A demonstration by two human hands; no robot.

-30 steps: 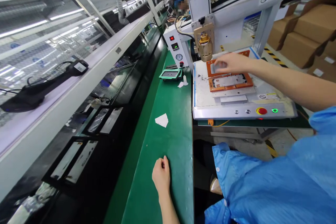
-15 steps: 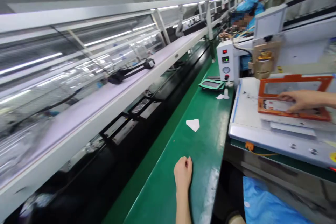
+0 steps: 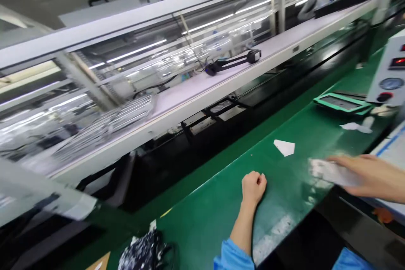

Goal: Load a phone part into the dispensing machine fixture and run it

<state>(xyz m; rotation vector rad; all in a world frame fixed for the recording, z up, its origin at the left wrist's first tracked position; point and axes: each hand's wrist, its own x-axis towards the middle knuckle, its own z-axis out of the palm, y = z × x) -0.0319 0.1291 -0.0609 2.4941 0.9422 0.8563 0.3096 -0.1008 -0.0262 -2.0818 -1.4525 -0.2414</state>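
My left hand [image 3: 253, 186] rests as a loose fist on the green bench mat [image 3: 221, 202], with nothing visible in it. My right hand [image 3: 370, 175] comes in from the right edge, fingers closed on a thin grey-white flat part [image 3: 325, 170] that is blurred by motion, just above the mat's near edge. A white paper scrap [image 3: 284, 147] lies on the mat between the hands and farther back.
A green tray [image 3: 341, 103] and small white bits [image 3: 356, 126] sit at the mat's far right, beside a white control box [image 3: 390, 76] with a gauge. A black conveyor [image 3: 221, 135] runs behind the mat, under a white shelf holding a black handheld tool [image 3: 232, 63]. A dark patterned object [image 3: 142, 253] lies near left.
The view has swung left, away from the orange fixture on the machine. My right hand has left the fixture and moved toward the mat with a flat part. My left fist has stayed put.
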